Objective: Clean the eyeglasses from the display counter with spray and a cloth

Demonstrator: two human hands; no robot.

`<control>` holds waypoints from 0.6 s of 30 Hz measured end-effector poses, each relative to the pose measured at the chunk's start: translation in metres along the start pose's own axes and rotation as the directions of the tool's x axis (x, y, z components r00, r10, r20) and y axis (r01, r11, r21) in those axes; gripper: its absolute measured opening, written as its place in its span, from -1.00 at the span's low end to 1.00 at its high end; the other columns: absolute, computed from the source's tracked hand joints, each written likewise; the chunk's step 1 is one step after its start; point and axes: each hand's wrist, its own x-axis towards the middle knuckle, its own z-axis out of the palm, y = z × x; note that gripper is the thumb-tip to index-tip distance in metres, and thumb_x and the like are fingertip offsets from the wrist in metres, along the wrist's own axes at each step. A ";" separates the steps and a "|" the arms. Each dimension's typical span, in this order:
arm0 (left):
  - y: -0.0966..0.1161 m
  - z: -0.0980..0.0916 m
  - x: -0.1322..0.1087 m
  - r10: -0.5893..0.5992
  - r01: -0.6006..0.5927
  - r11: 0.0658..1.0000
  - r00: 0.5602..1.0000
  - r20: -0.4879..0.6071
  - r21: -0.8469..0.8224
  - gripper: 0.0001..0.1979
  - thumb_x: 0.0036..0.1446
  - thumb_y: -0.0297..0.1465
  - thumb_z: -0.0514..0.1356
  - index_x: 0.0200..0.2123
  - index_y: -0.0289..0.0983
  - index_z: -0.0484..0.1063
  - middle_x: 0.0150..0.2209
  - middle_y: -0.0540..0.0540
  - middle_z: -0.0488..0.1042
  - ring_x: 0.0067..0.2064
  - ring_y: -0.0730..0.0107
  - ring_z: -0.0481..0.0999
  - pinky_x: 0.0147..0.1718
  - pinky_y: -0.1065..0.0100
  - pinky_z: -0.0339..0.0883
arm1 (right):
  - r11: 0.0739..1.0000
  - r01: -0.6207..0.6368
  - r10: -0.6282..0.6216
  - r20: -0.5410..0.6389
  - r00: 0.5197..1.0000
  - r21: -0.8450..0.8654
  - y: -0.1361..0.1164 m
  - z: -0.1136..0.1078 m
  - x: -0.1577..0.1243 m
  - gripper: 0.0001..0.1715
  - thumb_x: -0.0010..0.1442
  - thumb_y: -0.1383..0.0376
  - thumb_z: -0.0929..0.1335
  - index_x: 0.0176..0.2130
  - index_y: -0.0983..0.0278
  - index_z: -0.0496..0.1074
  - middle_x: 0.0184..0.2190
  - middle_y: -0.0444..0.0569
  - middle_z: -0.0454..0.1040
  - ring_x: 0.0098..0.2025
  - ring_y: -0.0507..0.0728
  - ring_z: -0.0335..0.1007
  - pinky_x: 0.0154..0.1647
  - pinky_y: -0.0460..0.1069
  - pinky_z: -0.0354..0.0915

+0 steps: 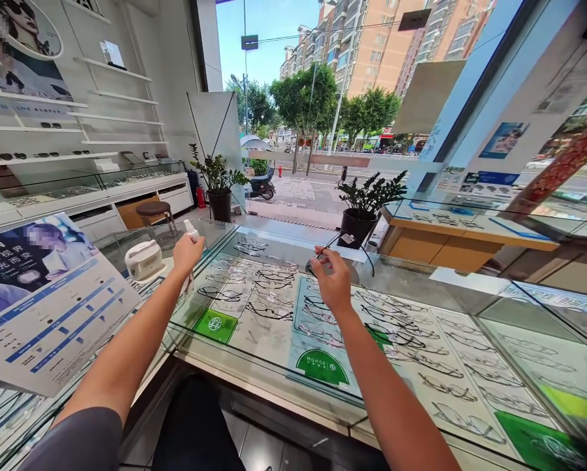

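My left hand [188, 254] is closed around a small white spray bottle [191, 229], whose nozzle top sticks up above my fingers. It is held over the left part of the glass counter, close to a white rounded container [144, 260]. Over the middle of the counter, my right hand [331, 278] grips a pair of dark-framed eyeglasses [370, 261]. One thin temple reaches out to the right and curves down; the lenses are partly hidden by my fingers. Below the glass top lie rows of eyeglasses [271, 311], on pale and green display cards.
A printed display board [53, 301] leans at the left. Two potted plants [219, 190] [362, 209] stand beyond the counter by the window. A brown stool [153, 209] is at the back left, and a wooden-fronted showcase [440, 245] at the right. Wall shelves [121, 98] hold sunglasses.
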 end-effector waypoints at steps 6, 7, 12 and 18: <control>0.091 0.010 -0.025 0.205 -0.172 0.756 0.978 -0.021 -0.631 -0.73 0.15 -0.15 0.15 -0.31 -0.24 0.44 -0.32 -0.14 0.58 -0.23 0.17 0.61 -0.22 0.27 0.41 | 1.000 -0.012 0.012 0.001 1.000 0.000 0.002 -0.001 0.001 -0.55 0.39 0.03 0.41 0.13 0.21 0.58 0.07 0.10 0.65 -0.10 0.25 0.54 0.05 0.19 0.39; 0.107 0.012 -0.034 0.248 -0.145 0.640 0.969 0.024 -0.755 -0.74 0.11 -0.16 0.17 -0.33 -0.25 0.43 -0.36 -0.10 0.55 -0.28 0.23 0.61 -0.24 0.29 0.43 | 1.000 -0.013 0.013 -0.001 1.000 0.001 0.003 -0.001 0.001 -0.55 0.39 0.03 0.41 0.13 0.20 0.58 0.07 0.10 0.65 -0.10 0.25 0.54 0.05 0.19 0.39; 0.162 0.021 -0.085 0.388 0.194 0.204 0.884 0.261 -0.960 -0.69 -0.08 -0.18 0.29 -0.33 -0.23 0.33 -0.37 0.03 0.45 -0.38 0.37 0.59 -0.35 0.30 0.54 | 1.000 -0.030 0.030 -0.002 1.000 0.006 0.003 -0.003 0.002 -0.55 0.41 0.00 0.39 0.14 0.18 0.57 0.09 0.10 0.65 -0.08 0.25 0.54 0.04 0.18 0.39; 0.171 0.041 -0.118 0.523 0.366 0.144 0.760 0.385 -0.919 -0.63 -0.24 -0.41 0.35 -0.29 -0.21 0.35 -0.40 0.07 0.48 -0.35 0.42 0.48 -0.37 0.33 0.60 | 0.998 -0.053 0.053 0.005 0.999 0.013 0.000 -0.005 0.003 -0.56 0.40 0.03 0.39 0.12 0.19 0.57 0.07 0.08 0.64 -0.11 0.22 0.52 0.04 0.16 0.38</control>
